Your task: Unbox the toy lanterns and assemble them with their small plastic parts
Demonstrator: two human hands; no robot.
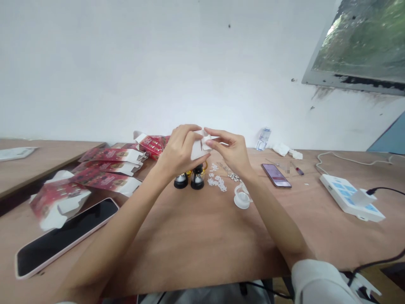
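Note:
My left hand (pixel 180 147) is closed around a small white cardboard box (pixel 196 151), raised above the table near the wall. At the box's upper end, my right hand (pixel 233 151) pinches a white flap between thumb and fingers. Just below the hands stand two small black-based objects with clear, rounded middles (pixel 197 182); their tops are partly hidden. Small white pieces (pixel 218 182) lie scattered to their right, beside a heap of tiny beads or rings (pixel 234 176). Under my right wrist sits a white round plastic piece (pixel 242 199), partly covered.
Several red printed boxes with white flaps (pixel 107 179) spread over the left. A black-screened phone (pixel 66 236) lies front left, and a lit phone (pixel 276 175) at right. A white power strip (pixel 351 197) with cables, crumpled tissue (pixel 281 148) and a clear packet (pixel 263 138) are also on the right.

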